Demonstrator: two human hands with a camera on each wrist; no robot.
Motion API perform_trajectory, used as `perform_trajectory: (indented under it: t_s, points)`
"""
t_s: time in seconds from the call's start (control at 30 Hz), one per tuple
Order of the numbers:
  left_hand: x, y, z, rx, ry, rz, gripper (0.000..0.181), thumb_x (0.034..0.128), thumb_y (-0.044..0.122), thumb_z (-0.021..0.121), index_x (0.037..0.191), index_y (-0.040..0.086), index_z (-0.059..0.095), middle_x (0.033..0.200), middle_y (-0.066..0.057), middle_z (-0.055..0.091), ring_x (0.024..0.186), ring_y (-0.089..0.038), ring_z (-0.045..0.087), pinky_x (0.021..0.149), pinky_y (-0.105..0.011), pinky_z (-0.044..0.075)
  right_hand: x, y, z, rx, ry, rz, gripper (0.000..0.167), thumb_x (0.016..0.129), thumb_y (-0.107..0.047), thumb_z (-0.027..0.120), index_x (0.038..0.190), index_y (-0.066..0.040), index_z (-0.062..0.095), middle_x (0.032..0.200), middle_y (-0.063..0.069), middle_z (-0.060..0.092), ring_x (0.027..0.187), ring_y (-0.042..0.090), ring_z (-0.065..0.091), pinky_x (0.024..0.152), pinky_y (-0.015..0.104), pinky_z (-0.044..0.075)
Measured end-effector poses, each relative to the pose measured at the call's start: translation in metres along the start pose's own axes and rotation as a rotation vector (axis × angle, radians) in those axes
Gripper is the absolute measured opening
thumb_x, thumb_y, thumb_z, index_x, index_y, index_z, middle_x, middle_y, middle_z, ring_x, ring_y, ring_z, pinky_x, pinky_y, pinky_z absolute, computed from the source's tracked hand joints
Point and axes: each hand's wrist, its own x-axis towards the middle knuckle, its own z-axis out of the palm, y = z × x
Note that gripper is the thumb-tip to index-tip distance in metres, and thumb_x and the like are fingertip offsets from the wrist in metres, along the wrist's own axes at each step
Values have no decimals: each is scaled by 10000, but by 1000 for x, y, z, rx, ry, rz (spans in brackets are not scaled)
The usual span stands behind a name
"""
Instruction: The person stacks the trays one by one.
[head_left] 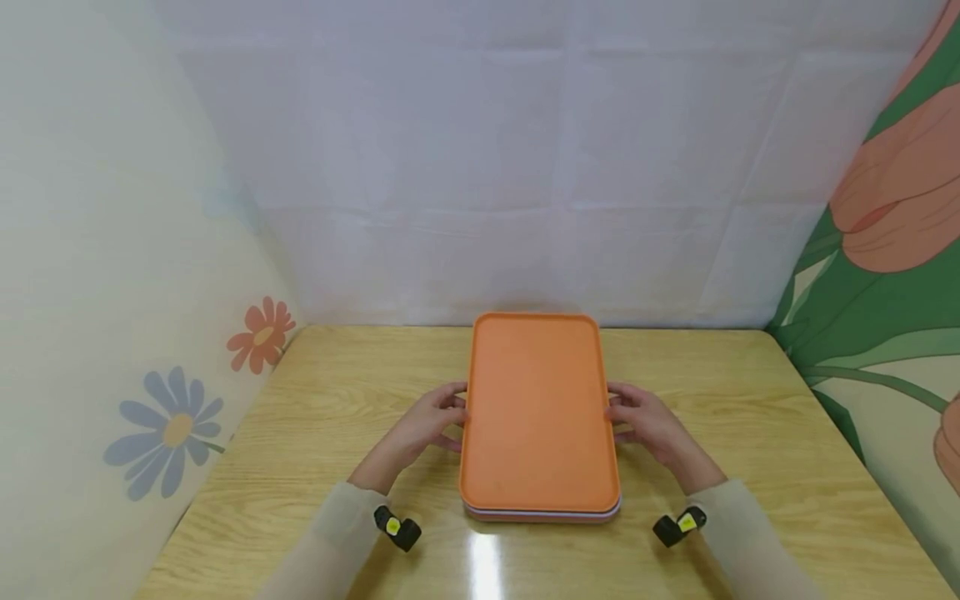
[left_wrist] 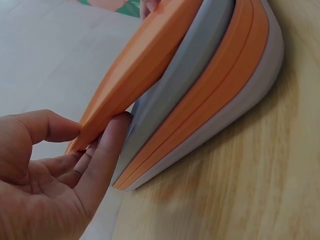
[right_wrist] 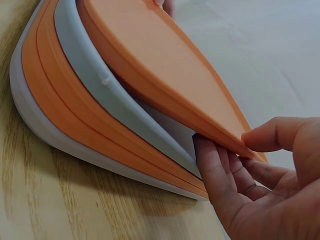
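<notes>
A flat orange tray (head_left: 538, 417) tops a stack of trays on the table. Its left long edge is pinched by my left hand (head_left: 427, 425), thumb above and fingers beneath; my right hand (head_left: 651, 421) pinches the opposite edge the same way. Between this tray and the grey-blue tray (left_wrist: 195, 60) below, both wrist views show a gap, wider beside the hands and narrowing away from them, so the top tray is tilted. Under the grey-blue one lie orange trays (left_wrist: 225, 75), then a pale tray (right_wrist: 35, 132) at the bottom. The inside of the grey-blue tray is mostly hidden.
The stack stands on a wood-grain table (head_left: 360, 367). Behind the table hangs a white cloth (head_left: 450, 167). Walls painted with flowers rise on both sides. Each sleeve carries a small black device (head_left: 397, 528) near the wrist.
</notes>
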Motion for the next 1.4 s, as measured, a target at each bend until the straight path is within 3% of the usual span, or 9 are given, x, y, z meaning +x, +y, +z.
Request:
perform_trajectory:
  t_s: [0.4, 0.7, 1.0, 1.2, 1.4]
  points:
    - [0, 1, 3, 28, -13, 10, 643, 965, 45, 571, 1536, -75, 302, 1228, -238, 508, 967, -233, 619, 696, -425, 630, -2, -2, 3, -101, 17, 6, 603, 954, -14, 547, 1515, 89, 351, 1171, 186, 577, 908, 157, 646, 738, 373, 611]
    - [4, 1, 8, 138, 17, 16, 610, 948, 7, 558, 1511, -97, 346, 1161, -217, 523, 958, -246, 588, 687, -428, 630, -4, -6, 5, -200, 27, 14, 599, 938, -7, 569, 1496, 100, 381, 1111, 178, 547, 899, 194, 653, 708, 383, 621]
    - [4, -1, 8, 242, 0, 77, 583, 916, -17, 558, 1455, -160, 391, 1086, -198, 507, 857, -214, 595, 663, -391, 626, -5, -4, 6, -267, 47, 6, 577, 916, -3, 623, 1451, 112, 441, 1016, 151, 560, 781, 168, 634, 669, 368, 620]
    - [5, -3, 5, 290, -19, 63, 577, 920, -3, 541, 1462, -143, 403, 1048, -168, 551, 684, -181, 583, 607, -378, 596, -7, -2, 3, -283, 40, -10, 588, 905, -34, 658, 1426, 139, 448, 945, 130, 636, 723, 164, 679, 701, 396, 620]
    - [5, -6, 3, 293, -15, 37, 569, 944, 42, 567, 1455, -145, 403, 1122, -202, 576, 773, -193, 616, 624, -369, 601, -8, 1, 0, -269, 32, -10, 558, 923, -58, 645, 1408, 147, 461, 972, 144, 655, 763, 184, 691, 744, 421, 620]
